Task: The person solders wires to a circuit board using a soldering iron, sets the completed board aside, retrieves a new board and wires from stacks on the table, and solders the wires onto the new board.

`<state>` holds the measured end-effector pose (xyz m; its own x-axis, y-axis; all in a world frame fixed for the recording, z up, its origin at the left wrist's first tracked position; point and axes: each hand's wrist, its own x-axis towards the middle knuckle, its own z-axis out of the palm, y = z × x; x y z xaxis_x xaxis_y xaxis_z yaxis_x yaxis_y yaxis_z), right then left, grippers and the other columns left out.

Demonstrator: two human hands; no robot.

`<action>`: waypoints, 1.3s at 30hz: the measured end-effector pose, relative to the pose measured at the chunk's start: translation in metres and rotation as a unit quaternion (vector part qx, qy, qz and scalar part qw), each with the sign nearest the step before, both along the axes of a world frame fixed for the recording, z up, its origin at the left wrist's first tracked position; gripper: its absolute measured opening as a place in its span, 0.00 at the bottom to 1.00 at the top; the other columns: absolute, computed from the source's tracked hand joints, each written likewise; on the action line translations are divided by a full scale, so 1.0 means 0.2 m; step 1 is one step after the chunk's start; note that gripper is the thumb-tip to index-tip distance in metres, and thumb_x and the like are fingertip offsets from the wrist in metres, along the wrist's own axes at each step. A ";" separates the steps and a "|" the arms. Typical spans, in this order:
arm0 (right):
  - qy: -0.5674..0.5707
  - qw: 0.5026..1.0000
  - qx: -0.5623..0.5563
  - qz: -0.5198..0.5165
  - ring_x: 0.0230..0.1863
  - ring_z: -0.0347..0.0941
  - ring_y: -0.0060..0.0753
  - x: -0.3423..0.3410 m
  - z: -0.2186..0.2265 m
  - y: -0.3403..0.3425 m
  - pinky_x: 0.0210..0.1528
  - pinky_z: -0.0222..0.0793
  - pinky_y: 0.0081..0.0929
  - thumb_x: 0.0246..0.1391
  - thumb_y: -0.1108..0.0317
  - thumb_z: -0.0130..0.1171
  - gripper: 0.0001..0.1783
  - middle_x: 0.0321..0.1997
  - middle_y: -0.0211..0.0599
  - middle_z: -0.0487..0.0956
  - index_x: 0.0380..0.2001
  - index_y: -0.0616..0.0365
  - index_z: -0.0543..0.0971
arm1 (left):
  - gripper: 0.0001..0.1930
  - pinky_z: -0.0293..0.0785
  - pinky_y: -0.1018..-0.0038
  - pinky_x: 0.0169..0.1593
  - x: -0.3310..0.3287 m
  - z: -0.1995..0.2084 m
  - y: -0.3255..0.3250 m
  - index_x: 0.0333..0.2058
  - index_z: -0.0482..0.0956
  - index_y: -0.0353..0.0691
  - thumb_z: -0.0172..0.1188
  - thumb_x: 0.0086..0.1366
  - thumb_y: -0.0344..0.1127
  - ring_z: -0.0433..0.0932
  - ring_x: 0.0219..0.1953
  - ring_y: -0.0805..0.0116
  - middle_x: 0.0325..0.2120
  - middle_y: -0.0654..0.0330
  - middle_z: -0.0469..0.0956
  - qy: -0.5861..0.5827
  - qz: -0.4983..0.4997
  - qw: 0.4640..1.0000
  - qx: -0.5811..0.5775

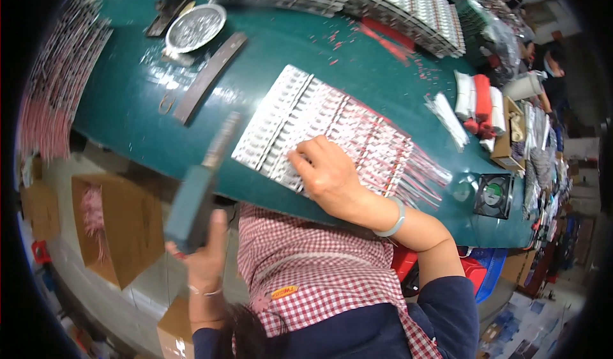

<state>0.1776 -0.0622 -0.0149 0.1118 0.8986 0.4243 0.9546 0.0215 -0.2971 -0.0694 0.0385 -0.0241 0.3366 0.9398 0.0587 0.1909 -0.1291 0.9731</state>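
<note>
My left hand (205, 262), at the lower left, grips a teal tool (191, 206) shaped like a heat gun, its long metal nozzle pointing up and away. The tool is blurred and stands just beyond the table's near edge. My right hand (329, 174) lies over a slanted panel of white parts in rows (274, 113), fingers curled down onto it. What its fingertips pinch, if anything, is hidden. Red and white wires (424, 174) run off the panel's right end. The nozzle tip is left of the panel, apart from it.
A metal bowl (196, 28) and a dark flat bar (209, 78) lie to the left on the green table (268, 46). Stacked panels (408, 7) line the back. Red scraps (386, 39), wire bundles (482, 106) and a black fan (493, 196) are to the right. Cardboard boxes (121, 221) stand below.
</note>
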 end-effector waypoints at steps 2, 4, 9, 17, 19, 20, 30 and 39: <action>-0.039 0.999 0.023 -0.019 0.35 0.71 0.40 0.11 0.05 0.00 0.33 0.69 0.33 0.38 0.75 0.57 0.16 0.34 0.40 0.74 0.37 0.65 0.78 | 0.19 0.75 0.71 0.49 0.01 0.10 0.20 0.50 0.76 0.29 0.66 0.60 0.23 0.78 0.46 0.67 0.46 0.55 0.79 0.039 0.043 0.993 0.105; -0.076 0.994 0.071 -0.038 0.38 0.71 0.39 0.23 0.07 0.04 0.33 0.67 0.33 0.39 0.73 0.57 0.15 0.35 0.39 0.73 0.35 0.63 0.78 | 0.15 0.68 0.82 0.30 0.11 0.33 0.32 0.50 0.77 0.29 0.61 0.64 0.21 0.73 0.27 0.78 0.40 0.58 0.80 -0.012 0.086 0.964 0.249; -0.175 0.961 0.094 -0.194 0.41 0.71 0.41 0.80 0.00 0.19 0.39 0.71 0.35 0.43 0.75 0.56 0.07 0.38 0.39 0.74 0.29 0.60 0.77 | 0.12 0.60 0.83 0.22 0.34 0.37 0.71 0.46 0.78 0.30 0.61 0.64 0.24 0.68 0.20 0.81 0.28 0.63 0.78 -0.082 0.102 0.969 0.211; -0.251 0.920 0.071 -0.292 0.38 0.71 0.38 1.31 -0.28 0.32 0.38 0.70 0.32 0.42 0.72 0.58 0.04 0.32 0.36 0.74 0.25 0.55 0.78 | 0.11 0.61 0.83 0.19 0.42 0.25 0.52 0.42 0.77 0.30 0.63 0.61 0.24 0.69 0.19 0.81 0.33 0.61 0.79 -0.086 0.053 0.991 0.084; -0.283 0.914 0.012 -0.289 0.37 0.71 0.36 1.29 -0.28 0.33 0.37 0.70 0.32 0.43 0.71 0.58 0.02 0.29 0.35 0.73 0.24 0.54 0.78 | 0.11 0.62 0.83 0.19 0.40 0.23 0.48 0.43 0.77 0.29 0.62 0.61 0.23 0.69 0.19 0.81 0.33 0.60 0.79 -0.093 0.052 0.992 0.065; -0.307 0.907 0.031 -0.286 0.36 0.70 0.36 1.29 -0.28 0.33 0.37 0.70 0.32 0.40 0.71 0.58 0.01 0.27 0.35 0.71 0.21 0.54 0.75 | 0.11 0.62 0.83 0.19 0.40 0.22 0.47 0.43 0.77 0.29 0.62 0.61 0.23 0.69 0.19 0.81 0.34 0.59 0.79 -0.093 0.054 0.992 0.059; -0.254 0.930 0.086 -0.251 0.39 0.69 0.39 1.21 -0.16 0.32 0.36 0.72 0.31 0.44 0.74 0.56 0.06 0.33 0.39 0.69 0.29 0.58 0.74 | 0.12 0.61 0.82 0.20 0.35 0.22 0.38 0.44 0.78 0.29 0.60 0.62 0.22 0.67 0.18 0.82 0.28 0.62 0.77 -0.109 0.057 0.992 0.038; -0.329 0.920 -0.183 -0.112 0.40 0.73 0.38 0.83 0.31 0.26 0.37 0.73 0.31 0.39 0.75 0.59 0.06 0.33 0.36 0.73 0.25 0.56 0.78 | 0.11 0.62 0.80 0.18 0.24 0.23 0.27 0.41 0.76 0.27 0.59 0.59 0.19 0.67 0.16 0.77 0.34 0.53 0.79 -0.158 0.079 0.984 0.006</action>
<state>0.3445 -0.0094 0.0478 0.1381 0.9805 0.1400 0.8990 -0.1834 0.3977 -0.0207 0.0935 0.0223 0.1491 0.9778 0.1473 -0.1017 -0.1330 0.9859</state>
